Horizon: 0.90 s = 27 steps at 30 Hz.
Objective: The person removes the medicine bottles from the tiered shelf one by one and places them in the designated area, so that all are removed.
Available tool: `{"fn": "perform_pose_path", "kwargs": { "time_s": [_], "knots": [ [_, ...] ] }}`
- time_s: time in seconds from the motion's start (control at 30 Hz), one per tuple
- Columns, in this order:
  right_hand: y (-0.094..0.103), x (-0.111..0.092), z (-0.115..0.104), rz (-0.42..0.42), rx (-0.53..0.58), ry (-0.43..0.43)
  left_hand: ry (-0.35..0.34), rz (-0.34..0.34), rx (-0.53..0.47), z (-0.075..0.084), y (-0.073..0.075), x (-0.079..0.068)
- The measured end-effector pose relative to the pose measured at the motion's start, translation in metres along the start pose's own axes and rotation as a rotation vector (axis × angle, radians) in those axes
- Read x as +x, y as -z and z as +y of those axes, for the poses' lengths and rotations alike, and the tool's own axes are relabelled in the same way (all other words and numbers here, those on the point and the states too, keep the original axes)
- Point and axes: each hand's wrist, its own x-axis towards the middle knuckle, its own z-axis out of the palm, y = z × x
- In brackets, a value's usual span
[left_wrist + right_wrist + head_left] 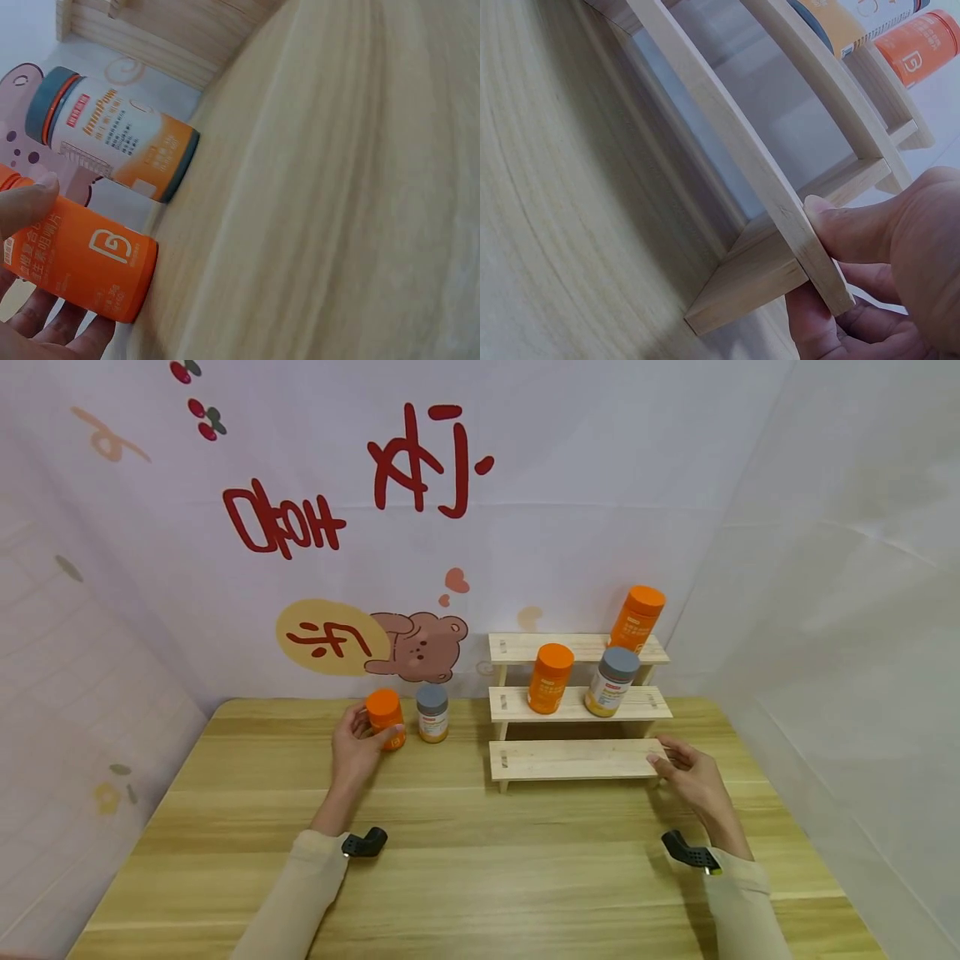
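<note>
My left hand (356, 745) grips an orange pill bottle (386, 718) at the left of the table, thumb on one side and fingers round the other. Right beside it stands a grey-capped pill bottle (432, 714) with a white and yellow label. With thumb and fingers my right hand (692, 777) pinches the right end of the lowest board of a three-tier wooden shelf (577, 760). On the middle tier are an orange bottle (551, 678) and another grey-capped bottle (612, 682). The top tier bears one more orange bottle (637, 620) at its right.
The wood-grain table (480, 877) reaches back to a white printed curtain (600, 485) with red characters and a bear. Similar white cloth hangs at both sides. A black wrist camera (365, 842) sits on the left sleeve, another camera (688, 852) on the right.
</note>
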Motion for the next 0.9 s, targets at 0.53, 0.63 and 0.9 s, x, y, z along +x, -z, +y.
{"fn": "perform_pose_path", "kwargs": {
  "time_s": [0.53,0.63,0.9],
  "knots": [
    [-0.0008,-0.0021,0.0019,0.003,-0.002,-0.003,0.015,-0.075,0.081,-0.0060,0.0004,0.0024],
    [-0.0006,-0.0010,0.0020,0.002,-0.002,0.000,0.011,-0.082,0.097,-0.0045,0.0011,0.0026],
    [-0.0001,0.0002,0.0033,0.008,-0.011,0.008,0.046,-0.109,0.156,0.0014,0.0031,0.0006]
  ]
}}
